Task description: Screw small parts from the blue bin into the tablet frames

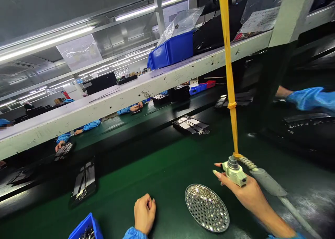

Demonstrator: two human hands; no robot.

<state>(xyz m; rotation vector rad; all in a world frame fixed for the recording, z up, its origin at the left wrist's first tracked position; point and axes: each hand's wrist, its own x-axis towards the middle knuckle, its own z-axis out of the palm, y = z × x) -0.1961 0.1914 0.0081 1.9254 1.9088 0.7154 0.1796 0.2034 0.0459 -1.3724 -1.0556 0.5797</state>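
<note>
Here, the right hand (244,195) grips a screwdriver (234,172) (left hand (144,213) curled loosely).

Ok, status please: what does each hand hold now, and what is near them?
Right hand holds pale green electric screwdriver on yellow strap. Left hand a loose fist on green mat. Round perforated metal tray between them.

1. Lots of open green mat (162,162) between my left hand (144,213) and the round perforated metal tray (207,208), so that's my easy path.
2. My right hand (248,193) is hemmed in by the yellow strap (230,75) above the electric screwdriver (233,170) and its grey cable (267,181).
3. Blue bin (86,228) blocks the near-left corner, and a dark panel (83,183) sits farther up the mat.
4. Forward reach is capped by the white shelf (131,96) overhead.
</note>
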